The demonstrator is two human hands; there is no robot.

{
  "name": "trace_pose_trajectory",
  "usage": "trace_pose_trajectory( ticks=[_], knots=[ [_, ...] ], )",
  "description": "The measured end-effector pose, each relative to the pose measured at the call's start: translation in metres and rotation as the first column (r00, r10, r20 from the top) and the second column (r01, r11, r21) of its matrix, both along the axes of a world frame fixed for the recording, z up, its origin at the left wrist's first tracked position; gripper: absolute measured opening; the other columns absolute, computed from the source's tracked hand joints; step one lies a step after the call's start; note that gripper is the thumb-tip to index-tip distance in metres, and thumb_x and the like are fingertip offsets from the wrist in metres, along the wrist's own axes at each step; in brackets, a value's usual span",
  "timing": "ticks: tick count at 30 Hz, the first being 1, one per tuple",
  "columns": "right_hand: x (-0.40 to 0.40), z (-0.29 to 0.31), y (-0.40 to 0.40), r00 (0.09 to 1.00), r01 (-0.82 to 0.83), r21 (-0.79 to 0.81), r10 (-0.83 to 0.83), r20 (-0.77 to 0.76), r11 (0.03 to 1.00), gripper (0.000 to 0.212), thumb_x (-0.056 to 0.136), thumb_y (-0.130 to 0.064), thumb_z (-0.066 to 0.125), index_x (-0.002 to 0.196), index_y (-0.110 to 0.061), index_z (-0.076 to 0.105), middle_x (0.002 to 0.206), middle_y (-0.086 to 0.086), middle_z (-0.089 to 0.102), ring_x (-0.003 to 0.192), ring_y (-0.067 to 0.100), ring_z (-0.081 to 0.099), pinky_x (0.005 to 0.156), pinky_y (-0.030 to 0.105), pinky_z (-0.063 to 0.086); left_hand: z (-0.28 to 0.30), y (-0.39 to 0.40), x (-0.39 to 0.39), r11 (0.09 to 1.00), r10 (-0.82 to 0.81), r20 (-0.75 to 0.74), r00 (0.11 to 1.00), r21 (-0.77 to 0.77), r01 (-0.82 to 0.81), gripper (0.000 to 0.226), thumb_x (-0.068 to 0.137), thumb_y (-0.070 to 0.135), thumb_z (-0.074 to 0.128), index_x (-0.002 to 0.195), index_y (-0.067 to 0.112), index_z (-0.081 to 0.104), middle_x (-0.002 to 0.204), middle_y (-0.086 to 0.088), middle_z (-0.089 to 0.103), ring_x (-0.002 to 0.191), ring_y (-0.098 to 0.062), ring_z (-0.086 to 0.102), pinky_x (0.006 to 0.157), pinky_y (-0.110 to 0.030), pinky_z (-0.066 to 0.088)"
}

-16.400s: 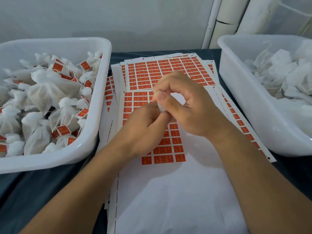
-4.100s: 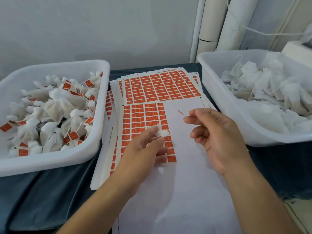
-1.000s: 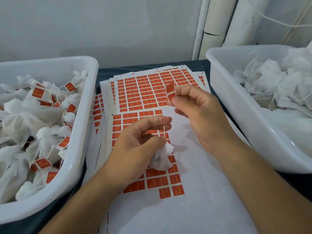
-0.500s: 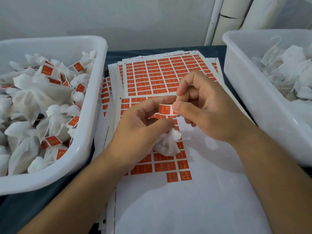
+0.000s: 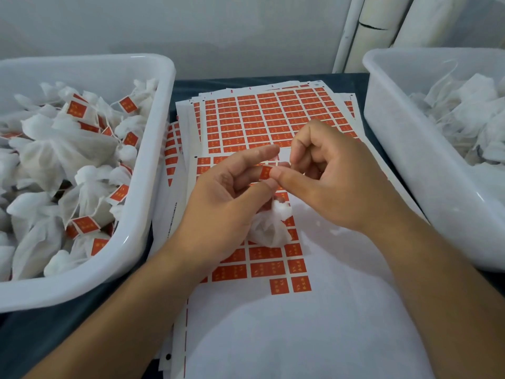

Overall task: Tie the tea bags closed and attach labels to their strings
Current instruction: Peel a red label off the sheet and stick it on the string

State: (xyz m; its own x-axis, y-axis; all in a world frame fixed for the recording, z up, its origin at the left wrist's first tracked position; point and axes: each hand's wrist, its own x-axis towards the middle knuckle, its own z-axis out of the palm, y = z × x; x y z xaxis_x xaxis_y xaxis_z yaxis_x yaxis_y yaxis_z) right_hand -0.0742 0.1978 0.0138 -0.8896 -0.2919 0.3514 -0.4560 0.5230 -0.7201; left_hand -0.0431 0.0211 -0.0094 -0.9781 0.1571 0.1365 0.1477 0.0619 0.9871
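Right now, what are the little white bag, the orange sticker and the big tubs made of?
The little white bag looks like thin, soft filter paper or fabric: matte and crumpled. The orange sticker, pinched by the left hand and the right hand, seems to be printed paper, like those on the sticker sheet. The left tub and right tub look like smooth, shiny white plastic.

Between the left bin (image 5: 153, 170), heaped with labelled tea bags (image 5: 68, 151), and the right bin (image 5: 410, 165) runs an open lane over the flat label sheets (image 5: 273, 113); both hands (image 5: 273, 187) occupy its middle; the near blank backing sheet (image 5: 300, 337) lies unobstructed.
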Motion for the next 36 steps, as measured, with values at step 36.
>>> trace_pose_trajectory(
  ticks=[36],
  knots=[
    [0.0014, 0.0022, -0.0010, 0.993, -0.009, -0.134, 0.025, 0.113, 0.991, 0.004, 0.092, -0.041, 0.068, 0.090, -0.038, 0.066, 0.098, -0.028, 0.069, 0.101, -0.007, 0.064, 0.077, 0.004, 0.051, 0.0015, 0.0005, 0.0033, 0.986, 0.008, 0.036, 0.999, -0.166, -0.002, 0.021, 0.100, 0.023, 0.054, 0.113, 0.040, 0.058, 0.096, 0.021, 0.074, 0.093, -0.001, 0.071, 0.066, -0.011, 0.056]
  ],
)
